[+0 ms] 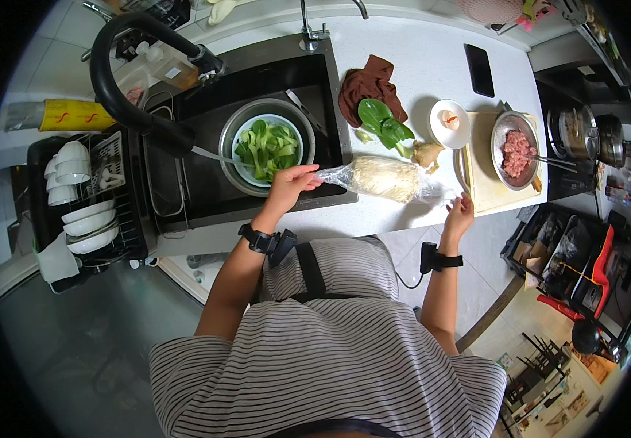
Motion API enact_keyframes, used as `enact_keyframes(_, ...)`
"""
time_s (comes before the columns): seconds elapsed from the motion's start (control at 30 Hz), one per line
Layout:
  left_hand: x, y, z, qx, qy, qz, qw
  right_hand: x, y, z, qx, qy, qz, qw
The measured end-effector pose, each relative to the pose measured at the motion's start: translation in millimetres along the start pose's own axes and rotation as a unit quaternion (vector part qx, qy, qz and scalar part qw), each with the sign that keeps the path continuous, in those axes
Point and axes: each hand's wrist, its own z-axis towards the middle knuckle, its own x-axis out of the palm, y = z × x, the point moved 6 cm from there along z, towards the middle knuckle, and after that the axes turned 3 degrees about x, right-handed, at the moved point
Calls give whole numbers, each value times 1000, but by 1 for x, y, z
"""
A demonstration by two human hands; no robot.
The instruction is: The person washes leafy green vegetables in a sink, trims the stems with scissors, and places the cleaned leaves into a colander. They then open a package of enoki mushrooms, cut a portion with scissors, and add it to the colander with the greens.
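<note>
Stretched between my hands, over the counter's front edge, is a clear plastic bag (385,179) around a pale, stringy bundle that looks like enoki mushrooms. My left hand (293,187) pinches the bag's twisted left end beside the sink. At its other end, the fingers of my right hand (459,217) are closed on the loose plastic. Just behind the bag lie green leaves (388,125) and a brownish piece like ginger root (426,155). A light bowl of cut leafy greens (266,150) sits inside a larger metal bowl (229,166) in the sink.
A metal bowl of minced meat (517,150) with chopsticks rests on a cutting board (487,196) at right. Nearby are a small white bowl (449,124), a brown cloth (363,91) and a phone (479,70). The black faucet (104,80) arches over the sink; a dish rack (122,226) stands left.
</note>
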Motion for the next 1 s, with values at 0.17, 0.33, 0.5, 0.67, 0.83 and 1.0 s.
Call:
enact_keyframes(0.17, 9, -36, 2, 117, -64, 280, 951, 32, 73, -70, -355, 87, -238, 900)
enact_keyframes(0.33, 88, -63, 10, 269, 48, 442, 854, 57, 62, -88, -311, 109, -294, 897)
enact_keyframes(0.5, 134, -45, 21, 310, 161, 530, 773, 57, 59, -75, -209, 110, -162, 958)
enact_keyframes(0.67, 124, -29, 33, 230, 139, 566, 780, 41, 96, -98, -331, 129, -99, 930)
enact_keyframes(0.83, 122, -31, 33, 184, 127, 569, 791, 34, 98, -97, -257, 187, -56, 946)
enact_keyframes(1.0, 129, -41, 24, 221, 97, 533, 811, 65, 91, -77, -212, 246, -172, 930)
